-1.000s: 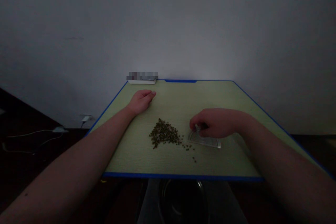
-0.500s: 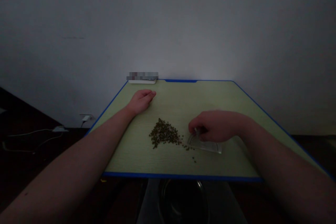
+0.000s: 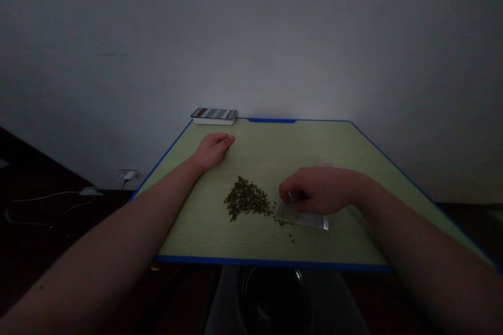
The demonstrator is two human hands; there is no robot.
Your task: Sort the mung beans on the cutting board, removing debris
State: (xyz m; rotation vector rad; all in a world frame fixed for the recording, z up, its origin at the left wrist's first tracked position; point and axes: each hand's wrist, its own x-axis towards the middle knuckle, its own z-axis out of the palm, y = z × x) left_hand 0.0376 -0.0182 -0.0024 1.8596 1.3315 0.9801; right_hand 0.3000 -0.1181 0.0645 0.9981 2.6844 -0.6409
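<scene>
A pile of small olive-brown grains point(image 3: 247, 200) lies on the pale table, with a few loose ones trailing off its right side. To the right of the pile, my right hand point(image 3: 308, 188) pinches a clear half-round plastic protractor point(image 3: 304, 219) from above. Its straight edge faces me, and its left end touches or nearly touches the stray grains; my fingers cover its upper part. My left hand point(image 3: 213, 151) rests on the table beyond the pile, loosely closed, thumb against the curled fingers, with nothing visible in it.
At the table's far left corner a phone point(image 3: 214, 113) lies on a white box point(image 3: 214, 121). Blue edging point(image 3: 271, 263) runs round the table point(image 3: 188, 241). Below the near edge stands a dark round bowl point(image 3: 275, 303). A plug and cables point(image 3: 91, 191) are at left by the wall.
My right hand has shifted slightly left with the protractor, closer to the stray grains. My left hand and the pile look the same.
</scene>
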